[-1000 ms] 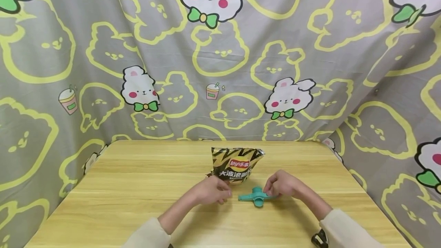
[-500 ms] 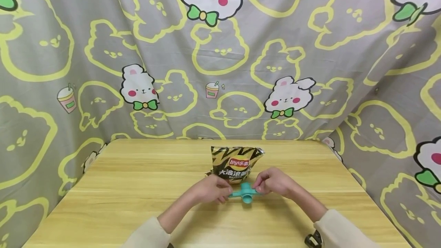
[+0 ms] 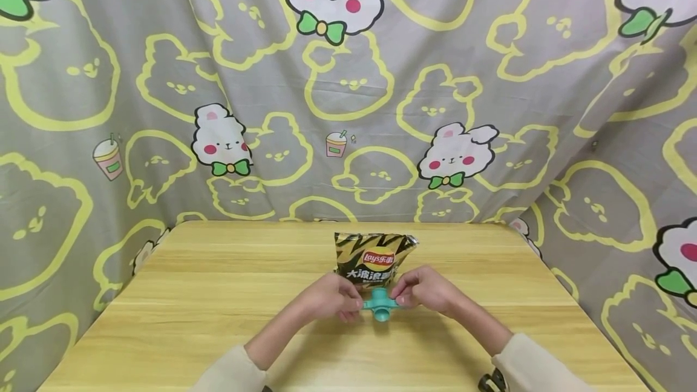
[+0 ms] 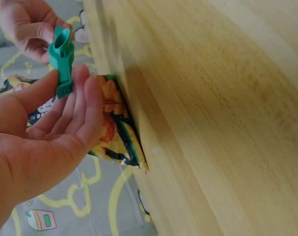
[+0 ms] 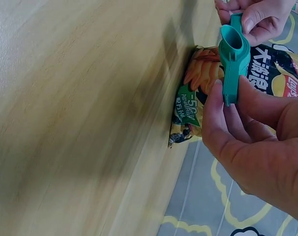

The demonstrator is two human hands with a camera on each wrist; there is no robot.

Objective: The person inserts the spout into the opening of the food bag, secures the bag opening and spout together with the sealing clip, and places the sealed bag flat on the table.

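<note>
A teal plastic bag clip (image 3: 381, 305) with a round pouring spout is held level above the table, in front of an upright chip bag (image 3: 373, 259). My left hand (image 3: 331, 299) pinches one end between thumb and fingers; in the left wrist view that end of the clip (image 4: 64, 64) lies against the thumb. My right hand (image 3: 427, 290) pinches the opposite end, and in the right wrist view the spout of the clip (image 5: 234, 49) shows an open mouth. The bag is black and gold with a Lay's logo; its lower part is partly hidden by the hands and clip.
The wooden table (image 3: 229, 271) spreads out on both sides of the hands. Behind it hangs a grey curtain (image 3: 359, 101) printed with cartoon bears and rabbits. A dark strap (image 3: 492, 381) shows at the right sleeve.
My right hand has moved left with the clip, bringing it in front of the chip bag. The left hand, free one second ago, now pinches the clip's left end. The bag has stayed put.
</note>
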